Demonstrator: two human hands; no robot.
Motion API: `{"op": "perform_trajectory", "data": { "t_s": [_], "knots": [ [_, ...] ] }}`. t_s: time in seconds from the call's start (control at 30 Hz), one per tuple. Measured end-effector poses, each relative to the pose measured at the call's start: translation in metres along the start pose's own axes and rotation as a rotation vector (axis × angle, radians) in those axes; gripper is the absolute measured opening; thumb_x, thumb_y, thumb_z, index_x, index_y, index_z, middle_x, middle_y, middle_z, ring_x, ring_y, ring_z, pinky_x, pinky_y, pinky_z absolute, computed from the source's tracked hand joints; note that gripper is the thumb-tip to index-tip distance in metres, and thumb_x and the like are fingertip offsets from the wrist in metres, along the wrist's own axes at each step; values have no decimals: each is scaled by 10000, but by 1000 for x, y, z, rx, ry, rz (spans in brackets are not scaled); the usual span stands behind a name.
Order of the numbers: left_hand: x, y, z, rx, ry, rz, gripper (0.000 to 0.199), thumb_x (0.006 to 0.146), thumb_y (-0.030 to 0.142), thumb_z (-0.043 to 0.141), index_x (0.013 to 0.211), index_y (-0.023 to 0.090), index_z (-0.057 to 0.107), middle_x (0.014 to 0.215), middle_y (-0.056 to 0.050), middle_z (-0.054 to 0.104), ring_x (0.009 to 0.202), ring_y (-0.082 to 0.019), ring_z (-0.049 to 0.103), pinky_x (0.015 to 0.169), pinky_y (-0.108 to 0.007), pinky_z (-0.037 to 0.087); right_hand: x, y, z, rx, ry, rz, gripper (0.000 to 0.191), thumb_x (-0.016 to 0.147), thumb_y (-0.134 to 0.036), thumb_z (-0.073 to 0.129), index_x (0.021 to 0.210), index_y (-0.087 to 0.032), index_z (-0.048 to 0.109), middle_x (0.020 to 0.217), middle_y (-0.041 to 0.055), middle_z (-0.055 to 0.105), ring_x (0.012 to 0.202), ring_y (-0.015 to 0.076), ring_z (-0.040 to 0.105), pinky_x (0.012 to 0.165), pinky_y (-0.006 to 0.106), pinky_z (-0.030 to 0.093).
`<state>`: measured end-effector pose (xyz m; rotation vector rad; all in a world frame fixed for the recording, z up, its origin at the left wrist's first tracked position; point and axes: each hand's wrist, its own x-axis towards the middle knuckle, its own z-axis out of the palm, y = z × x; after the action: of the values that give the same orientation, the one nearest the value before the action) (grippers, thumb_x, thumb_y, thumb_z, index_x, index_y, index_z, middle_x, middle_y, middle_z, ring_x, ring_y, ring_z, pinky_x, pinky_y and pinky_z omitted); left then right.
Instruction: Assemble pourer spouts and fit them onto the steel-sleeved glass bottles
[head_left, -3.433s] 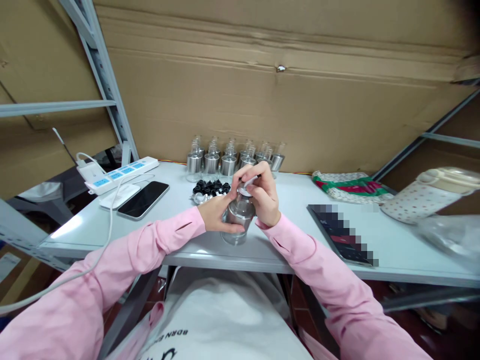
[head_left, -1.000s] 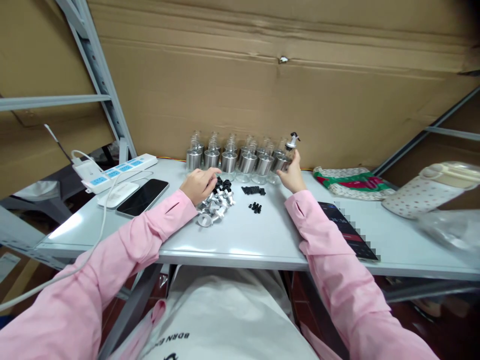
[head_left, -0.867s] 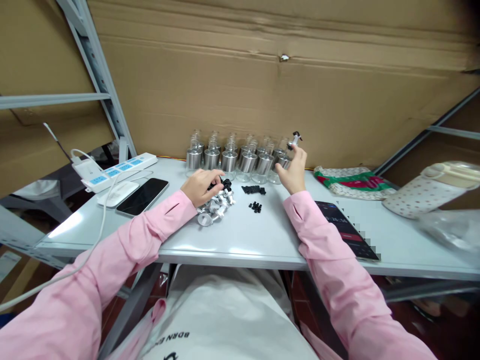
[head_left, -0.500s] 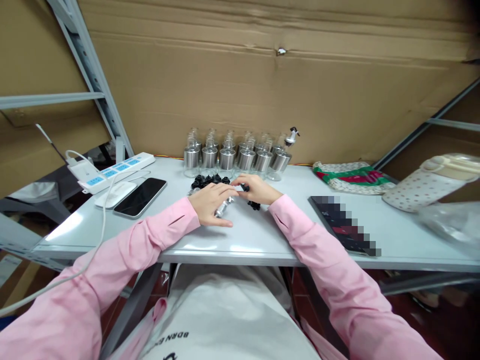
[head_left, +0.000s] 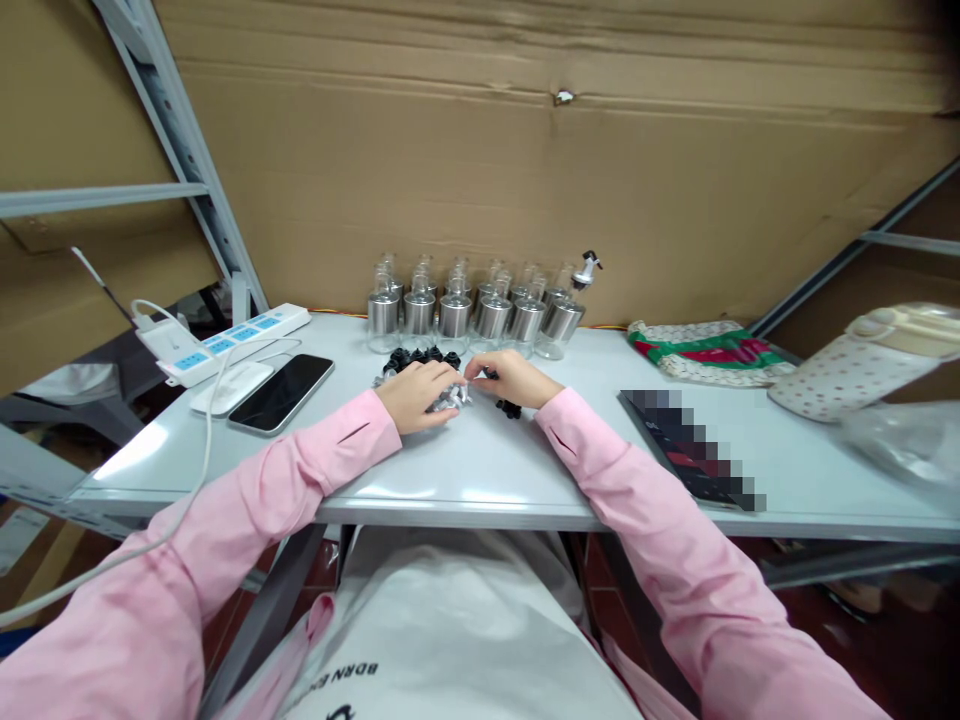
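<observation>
My left hand (head_left: 421, 394) lies over a small heap of silver spout pieces (head_left: 452, 398), its thumb apart from the fingers. The palm hides part of the heap. To its right, my right hand (head_left: 514, 379) has its thumb and fingers curled together around a small black piece (head_left: 489, 374), which is mostly covered. Under that hand lie more black pieces (head_left: 509, 409). Behind the left hand sits a cluster of black fittings (head_left: 424, 357). Glass bottles with metal sleeves (head_left: 455, 318) stand in rows beyond. A pourer spout (head_left: 586, 270) tops the rightmost one.
On the left are a phone (head_left: 282, 395), a white charger (head_left: 232, 388) and a power strip (head_left: 235, 343) with a trailing cable. To the right lie a dark flat packet (head_left: 679, 445), a patterned cloth (head_left: 705, 353) and a dotted flask (head_left: 821, 373). Cardboard (head_left: 465, 150) walls the back.
My left hand has shifted slightly, and its thumb has drawn in toward the silver pieces. The fingertips of both hands have moved apart a little. My right hand stays nearly in place.
</observation>
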<state>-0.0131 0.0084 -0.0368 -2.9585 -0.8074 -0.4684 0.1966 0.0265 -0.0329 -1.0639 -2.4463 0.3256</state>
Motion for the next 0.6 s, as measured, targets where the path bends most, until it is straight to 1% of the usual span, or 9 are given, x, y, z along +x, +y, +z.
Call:
{"op": "perform_trajectory", "data": {
  "t_s": [0.13, 0.2, 0.3, 0.37, 0.43, 0.5, 0.6],
  "knots": [
    [0, -2, 1, 11, -12, 11, 248, 827, 344, 457, 989, 169, 524, 1060, -71, 580, 990, -206, 528, 835, -330, 349, -3, 3, -6, 36, 0, 20, 79, 724, -149, 541, 770, -147, 605, 781, 39, 655, 724, 136, 573, 721, 270, 428],
    [0, -3, 2, 20, 11, 18, 232, 826, 347, 461, 959, 170, 534, 1038, -65, 593, 979, -204, 534, 840, -335, 339, -4, 4, -12, 119, 4, 54, 70, 725, -183, 549, 766, -143, 590, 781, 41, 637, 729, 137, 563, 710, 278, 432],
    [0, -3, 2, 30, 100, 19, 242, 846, 340, 432, 986, 169, 530, 1024, -62, 613, 962, -200, 544, 837, -343, 329, -7, 5, -21, 380, -35, 130, 162, 702, -275, 613, 779, -139, 572, 769, 36, 623, 717, 133, 563, 685, 280, 437],
    [0, -2, 0, 36, 198, -7, 246, 869, 311, 396, 1019, 163, 522, 1027, -67, 621, 955, -198, 547, 835, -346, 328, -8, 3, -26, 601, -88, 164, 242, 666, -320, 668, 792, -142, 564, 757, 24, 628, 702, 123, 572, 690, 279, 441],
    [0, -1, -2, 43, 290, -33, 250, 881, 306, 390, 1029, 153, 522, 1025, -76, 626, 953, -200, 546, 834, -345, 330, -8, 1, -29, 794, -137, 179, 286, 634, -325, 711, 798, -144, 564, 756, 15, 640, 703, 113, 588, 711, 277, 446],
    [0, 0, -4, 58, 344, -30, 257, 884, 338, 405, 1005, 156, 540, 998, -73, 638, 933, -201, 549, 825, -346, 329, -8, -3, -28, 927, -180, 179, 302, 615, -315, 739, 800, -141, 575, 765, 13, 653, 710, 109, 603, 730, 274, 451],
    [0, 0, -4, 88, 371, 37, 274, 905, 353, 367, 931, 176, 575, 931, -54, 660, 877, -183, 563, 813, -347, 321, -8, -9, -24, 1039, -238, 169, 302, 612, -312, 753, 801, -130, 602, 773, 20, 668, 714, 109, 617, 745, 274, 460]
  ]
}}
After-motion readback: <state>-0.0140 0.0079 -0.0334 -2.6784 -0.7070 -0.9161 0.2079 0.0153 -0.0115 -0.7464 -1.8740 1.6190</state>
